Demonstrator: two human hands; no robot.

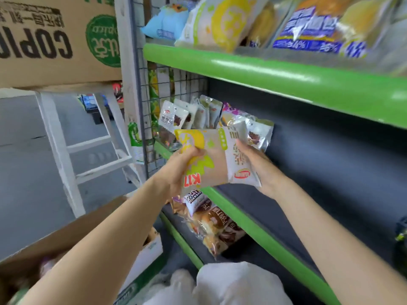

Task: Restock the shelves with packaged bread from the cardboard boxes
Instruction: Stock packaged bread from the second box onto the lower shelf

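Both hands hold one packaged bread [214,157], a white, yellow and green wrapper with red lettering, in front of the middle shelf. My left hand [180,170] grips its left side, fingers curled over the yellow part. My right hand [253,164] grips its right end from behind. The pack hovers just above the green edge of the middle shelf [248,219]. An open cardboard box [72,234] sits at lower left under my left forearm; its contents are blurred.
Small snack packs [198,115] stand at the left end of the middle shelf. Bread bags [222,20] fill the top shelf [275,78]. A bag of buns [211,223] lies on the lower shelf. A printed carton [55,40] rests on a white stepladder [63,155] at left.
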